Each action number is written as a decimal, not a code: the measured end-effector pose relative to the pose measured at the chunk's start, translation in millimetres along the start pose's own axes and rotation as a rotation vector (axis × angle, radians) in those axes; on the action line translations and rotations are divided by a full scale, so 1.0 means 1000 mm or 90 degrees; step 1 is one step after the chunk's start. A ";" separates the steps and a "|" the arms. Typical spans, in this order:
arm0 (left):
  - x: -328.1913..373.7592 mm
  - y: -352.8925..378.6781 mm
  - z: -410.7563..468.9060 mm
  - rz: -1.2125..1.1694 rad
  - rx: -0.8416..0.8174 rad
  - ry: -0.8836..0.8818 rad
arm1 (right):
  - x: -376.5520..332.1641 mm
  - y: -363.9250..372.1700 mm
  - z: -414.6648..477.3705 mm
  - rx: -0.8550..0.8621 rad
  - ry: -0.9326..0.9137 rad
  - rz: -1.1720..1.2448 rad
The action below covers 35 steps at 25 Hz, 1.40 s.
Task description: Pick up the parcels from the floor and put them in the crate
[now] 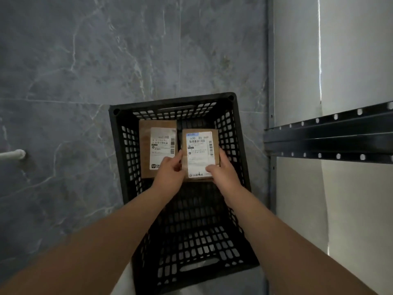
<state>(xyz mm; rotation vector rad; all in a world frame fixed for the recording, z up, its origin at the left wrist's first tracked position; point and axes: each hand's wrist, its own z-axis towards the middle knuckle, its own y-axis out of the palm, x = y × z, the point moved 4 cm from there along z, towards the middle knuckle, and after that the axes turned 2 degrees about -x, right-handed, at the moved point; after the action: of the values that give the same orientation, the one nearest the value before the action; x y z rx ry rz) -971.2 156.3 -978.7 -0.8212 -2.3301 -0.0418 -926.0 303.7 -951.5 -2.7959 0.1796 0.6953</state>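
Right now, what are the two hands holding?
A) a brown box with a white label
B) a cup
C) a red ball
A: the left hand and the right hand grip a brown box with a white label, over the black crate.

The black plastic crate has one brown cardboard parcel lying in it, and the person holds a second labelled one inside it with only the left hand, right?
Not quite. The head view shows both hands gripping the second brown cardboard parcel: left hand on its left edge, right hand on its right. The first brown cardboard parcel does lie in the black plastic crate.
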 end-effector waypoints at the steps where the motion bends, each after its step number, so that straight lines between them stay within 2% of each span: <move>1: -0.007 0.002 0.006 -0.004 0.017 -0.009 | 0.000 0.002 0.011 -0.005 -0.020 -0.007; 5: -0.021 0.014 0.018 -0.028 0.023 -0.016 | 0.001 0.009 0.048 0.020 -0.044 0.014; 9: -0.011 0.040 0.001 0.023 -0.068 0.084 | 0.007 0.018 0.069 0.066 -0.004 0.157; 11: -0.008 0.047 -0.001 0.028 -0.026 0.074 | 0.016 0.026 0.067 0.104 0.073 0.278; 12: -0.011 0.048 -0.002 0.012 0.031 0.016 | 0.024 0.029 0.062 0.121 0.127 0.328; 14: -0.017 0.052 -0.004 -0.123 0.105 -0.159 | 0.042 0.036 0.052 0.112 0.222 0.358; 15: -0.018 0.057 -0.003 -0.222 0.088 -0.231 | 0.045 0.038 0.051 0.085 0.233 0.357; 17: -0.020 0.065 0.010 -0.395 0.066 -0.291 | 0.041 0.039 0.061 0.051 0.209 0.385; 19: -0.022 0.066 0.021 -0.532 0.137 -0.311 | 0.034 0.037 0.072 0.032 0.189 0.468; 21: -0.027 0.076 0.016 -0.594 0.198 -0.323 | 0.041 0.033 0.076 0.046 0.178 0.492; 24: -0.034 0.096 0.003 -0.654 0.196 -0.284 | 0.059 0.028 0.081 0.080 0.157 0.515; 29: -0.053 0.084 0.016 -0.857 0.189 -0.249 | 0.066 0.029 0.083 0.104 0.157 0.500; 35: -0.055 0.087 0.024 -0.765 0.159 -0.293 | 0.074 0.035 0.080 0.176 0.200 0.483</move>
<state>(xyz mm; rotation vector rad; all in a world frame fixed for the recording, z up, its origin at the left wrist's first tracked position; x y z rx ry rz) -903.0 201.8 -1045.4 0.8390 -2.8231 -0.0772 -902.9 287.7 -1062.4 -2.4994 1.3261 0.3132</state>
